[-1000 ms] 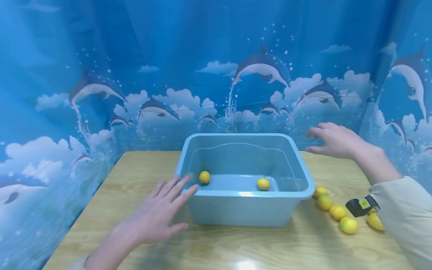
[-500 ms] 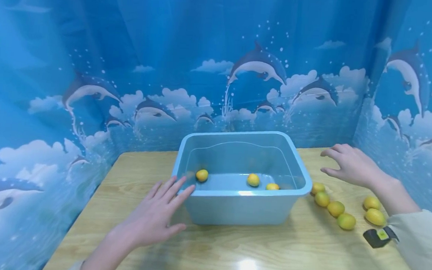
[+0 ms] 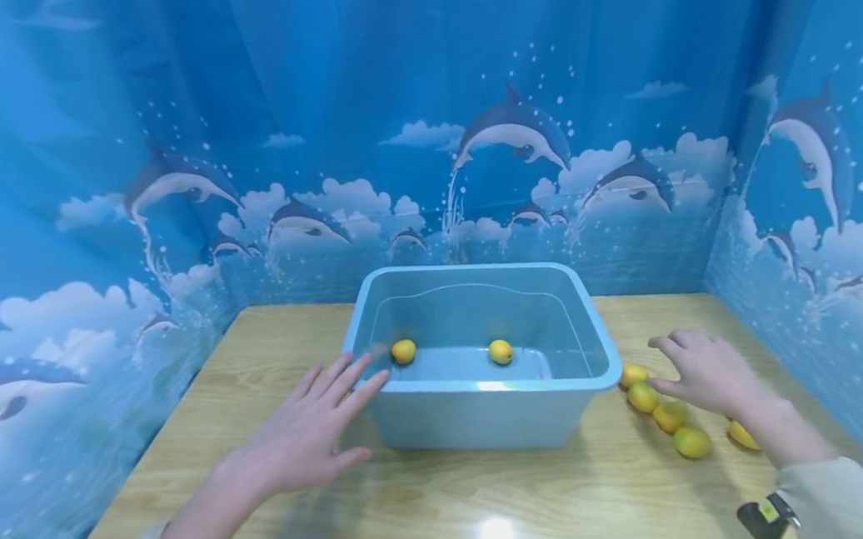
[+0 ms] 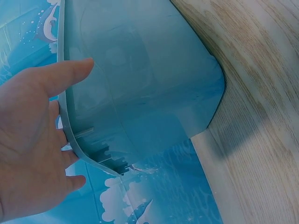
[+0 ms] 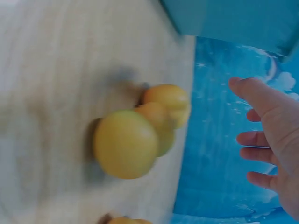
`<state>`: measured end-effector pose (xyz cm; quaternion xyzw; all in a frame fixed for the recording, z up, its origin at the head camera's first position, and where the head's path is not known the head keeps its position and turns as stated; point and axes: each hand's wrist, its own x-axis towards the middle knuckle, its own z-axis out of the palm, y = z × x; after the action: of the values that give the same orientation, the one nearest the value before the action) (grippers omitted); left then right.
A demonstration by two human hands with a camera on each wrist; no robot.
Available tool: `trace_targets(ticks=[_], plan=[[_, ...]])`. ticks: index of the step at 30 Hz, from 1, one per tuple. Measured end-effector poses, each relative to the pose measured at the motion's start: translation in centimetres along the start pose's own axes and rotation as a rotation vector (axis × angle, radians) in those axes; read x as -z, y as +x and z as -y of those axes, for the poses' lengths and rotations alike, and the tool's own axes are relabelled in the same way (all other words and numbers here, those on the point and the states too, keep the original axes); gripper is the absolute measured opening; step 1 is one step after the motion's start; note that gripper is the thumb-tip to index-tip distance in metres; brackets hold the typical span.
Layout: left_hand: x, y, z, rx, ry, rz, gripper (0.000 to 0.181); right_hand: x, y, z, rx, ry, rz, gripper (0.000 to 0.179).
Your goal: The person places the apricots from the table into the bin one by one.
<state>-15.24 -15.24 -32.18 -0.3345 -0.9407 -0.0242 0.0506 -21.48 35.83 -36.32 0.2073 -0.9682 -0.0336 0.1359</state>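
A light blue plastic bin stands on the wooden table. My left hand is at its near left corner, fingers spread, fingertips right at the rim; the left wrist view shows the thumb over the inside and the other fingers outside. Two yellow lemon-like fruits show in the bin, one to the left and one right of centre. My right hand hovers right of the bin with loosely bent fingers and nothing in them. Below it, several more of these fruits lie in a slanting row.
Beyond the row, another yellow fruit is partly covered by the right forearm. A curtain printed with dolphins hangs behind the wooden table and along its sides. A small black device is strapped at the right wrist.
My right hand has come down and nearer, from beside the bin's back right corner to over the fruits. A third fruit appeared near the bin's front wall, then left view. The left hand stays put.
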Motion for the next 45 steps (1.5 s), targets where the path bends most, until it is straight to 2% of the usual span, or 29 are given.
trace_targets(ticks=[7, 16, 27, 32, 40, 45], plan=[[0.0, 0.0, 0.0, 0.001, -0.005, 0.008, 0.088, -2.0, -0.7, 0.5, -0.064, -0.009, 0.074, 0.066], [0.0, -0.1, 0.0, 0.006, -0.015, 0.007, 0.088, -3.5, -0.9, 1.0, -0.103, -0.039, 0.075, 0.07], [-0.1, 0.0, 0.1, 0.016, 0.002, 0.016, 0.088, -5.0, -1.1, 1.1, -0.031, -0.056, 0.027, 0.046], [-0.2, 0.0, 0.0, 0.014, 0.0, 0.015, 0.088, -5.6, -1.4, 1.1, -0.017, -0.043, 0.018, 0.04], [-0.1, 0.0, -0.1, 0.016, -0.002, 0.018, 0.088, -5.4, -1.4, 1.3, -0.031, -0.017, 0.02, 0.042], [-0.1, -0.1, -0.2, 0.011, 0.001, 0.001, 0.088, -3.9, -0.9, 1.4, -0.01, -0.022, -0.045, 0.049]])
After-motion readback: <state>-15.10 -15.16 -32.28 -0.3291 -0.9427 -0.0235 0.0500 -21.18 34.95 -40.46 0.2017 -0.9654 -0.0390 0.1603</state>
